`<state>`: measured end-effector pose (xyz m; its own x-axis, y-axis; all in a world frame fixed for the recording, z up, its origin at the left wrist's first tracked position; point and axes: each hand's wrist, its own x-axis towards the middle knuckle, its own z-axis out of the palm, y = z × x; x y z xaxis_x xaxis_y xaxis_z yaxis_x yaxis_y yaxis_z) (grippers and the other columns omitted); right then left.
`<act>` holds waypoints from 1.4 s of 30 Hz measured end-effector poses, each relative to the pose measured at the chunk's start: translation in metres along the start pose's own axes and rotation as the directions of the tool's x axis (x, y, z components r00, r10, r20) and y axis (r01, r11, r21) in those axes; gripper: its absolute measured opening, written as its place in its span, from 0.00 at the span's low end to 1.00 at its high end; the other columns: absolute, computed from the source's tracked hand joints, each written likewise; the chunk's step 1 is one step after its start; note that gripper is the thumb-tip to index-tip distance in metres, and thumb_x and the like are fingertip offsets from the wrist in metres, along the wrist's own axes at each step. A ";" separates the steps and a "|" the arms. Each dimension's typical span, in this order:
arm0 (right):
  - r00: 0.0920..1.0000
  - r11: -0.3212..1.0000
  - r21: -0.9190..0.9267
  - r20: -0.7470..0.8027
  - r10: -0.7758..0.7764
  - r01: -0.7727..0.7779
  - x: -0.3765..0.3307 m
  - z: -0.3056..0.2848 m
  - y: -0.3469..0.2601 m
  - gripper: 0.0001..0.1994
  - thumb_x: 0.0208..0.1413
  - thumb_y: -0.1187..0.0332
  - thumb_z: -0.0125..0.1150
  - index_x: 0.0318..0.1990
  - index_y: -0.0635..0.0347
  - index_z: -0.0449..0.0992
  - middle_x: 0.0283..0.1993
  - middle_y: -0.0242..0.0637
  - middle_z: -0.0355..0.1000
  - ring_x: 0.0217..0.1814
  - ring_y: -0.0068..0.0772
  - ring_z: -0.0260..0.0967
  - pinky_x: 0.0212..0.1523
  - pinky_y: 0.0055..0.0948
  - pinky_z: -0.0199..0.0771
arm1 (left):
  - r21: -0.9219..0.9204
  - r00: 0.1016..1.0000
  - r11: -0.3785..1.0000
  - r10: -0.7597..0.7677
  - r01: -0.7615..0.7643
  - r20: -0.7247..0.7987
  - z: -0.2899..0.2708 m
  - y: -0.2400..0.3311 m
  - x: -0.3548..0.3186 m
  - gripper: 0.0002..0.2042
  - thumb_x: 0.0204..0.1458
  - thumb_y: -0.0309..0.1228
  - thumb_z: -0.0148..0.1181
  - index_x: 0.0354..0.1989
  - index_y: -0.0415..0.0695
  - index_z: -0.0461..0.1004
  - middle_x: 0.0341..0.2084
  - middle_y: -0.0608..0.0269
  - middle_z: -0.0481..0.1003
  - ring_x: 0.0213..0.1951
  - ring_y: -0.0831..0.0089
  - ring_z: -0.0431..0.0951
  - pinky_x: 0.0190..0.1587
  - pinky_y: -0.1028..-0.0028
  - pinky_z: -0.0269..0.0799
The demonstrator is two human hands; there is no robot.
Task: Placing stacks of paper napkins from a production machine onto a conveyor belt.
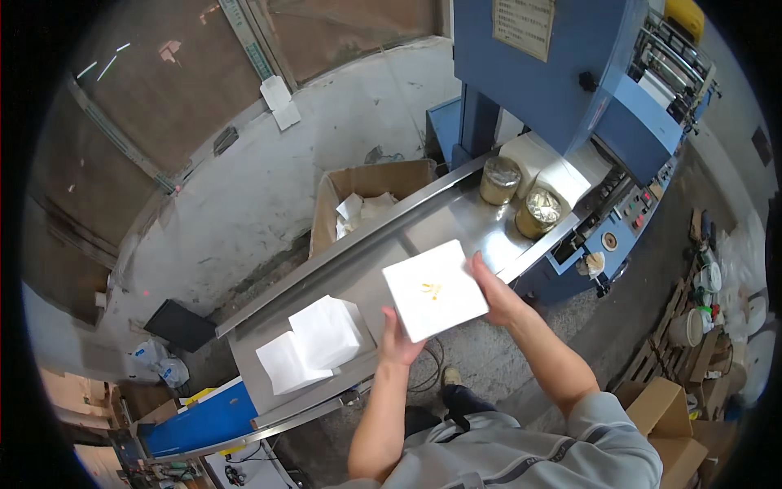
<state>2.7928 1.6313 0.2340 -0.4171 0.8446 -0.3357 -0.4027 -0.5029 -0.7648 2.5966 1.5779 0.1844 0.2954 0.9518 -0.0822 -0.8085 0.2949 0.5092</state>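
Observation:
Between my two hands is a square white stack of what look like paper napkins, with a small gold print (pixel 432 290) on its top face. My left hand (pixel 398 342) grips its lower left edge, thumb up along the side. Against the right edge, my right hand (pixel 495 293) presses with its fingers partly hidden underneath. The stack is raised over the metal chute (pixel 383 281). Lower left on the chute lie two more white stacks, one (pixel 327 332) leaning against the other (pixel 285 364).
Two round metallic weights or cans (pixel 499 181) (pixel 538 213) stand on white paper at the chute's upper end, beside a blue machine (pixel 533 73). Behind the chute is a cardboard box (pixel 326 200) with white scraps. A blue belt (pixel 204 420) continues lower left. Cartons (pixel 664 407) stand at right.

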 end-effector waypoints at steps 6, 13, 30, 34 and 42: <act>0.997 0.992 -0.100 0.004 -0.082 0.082 -0.037 0.013 0.026 0.31 0.68 0.53 0.48 0.69 0.66 0.54 0.63 0.44 0.65 0.63 0.34 0.65 0.59 0.31 0.69 | 0.198 0.996 0.980 0.005 0.012 -0.088 -0.002 -0.002 -0.048 0.50 0.49 0.65 0.57 0.69 0.36 0.53 0.65 0.53 0.62 0.65 0.58 0.63 0.66 0.57 0.58; 0.935 0.630 -0.703 0.154 -0.321 0.332 -0.098 0.077 0.084 0.45 0.56 0.61 0.68 0.72 0.68 0.45 0.69 0.50 0.55 0.70 0.39 0.55 0.68 0.33 0.56 | 0.504 0.958 0.860 0.078 0.074 -0.274 -0.019 0.022 -0.148 0.38 0.55 0.53 0.61 0.65 0.38 0.60 0.58 0.55 0.69 0.59 0.64 0.70 0.62 0.63 0.65; 0.932 0.796 -0.590 0.193 0.306 -0.139 -0.169 0.348 0.327 0.33 0.68 0.49 0.48 0.70 0.65 0.55 0.63 0.41 0.64 0.61 0.28 0.62 0.62 0.27 0.61 | 0.120 0.748 0.954 0.291 -0.275 -0.596 -0.153 0.075 -0.517 0.35 0.59 0.59 0.49 0.62 0.39 0.65 0.54 0.58 0.73 0.54 0.67 0.75 0.55 0.65 0.71; 0.865 0.775 -0.624 0.330 0.377 -0.100 -0.173 0.400 0.370 0.33 0.67 0.50 0.50 0.70 0.66 0.53 0.64 0.42 0.63 0.64 0.29 0.60 0.64 0.28 0.59 | 0.153 0.634 0.927 0.347 -0.341 -0.691 -0.166 0.089 -0.568 0.30 0.65 0.54 0.43 0.61 0.39 0.66 0.55 0.58 0.73 0.55 0.68 0.74 0.57 0.68 0.69; 0.594 0.691 -0.722 0.538 0.598 -0.042 -0.118 0.438 0.445 0.52 0.54 0.42 0.64 0.73 0.66 0.40 0.74 0.49 0.48 0.76 0.41 0.43 0.72 0.36 0.46 | 0.315 0.420 0.886 0.443 -0.340 -0.792 -0.183 0.137 -0.634 0.25 0.63 0.44 0.54 0.60 0.35 0.65 0.51 0.58 0.73 0.52 0.72 0.73 0.53 0.71 0.69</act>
<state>2.3058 1.2271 0.1738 -0.9270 0.1019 -0.3610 0.3273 -0.2503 -0.9112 2.2056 1.0302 0.1489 -0.6370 0.5974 -0.4871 -0.6564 -0.0891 0.7491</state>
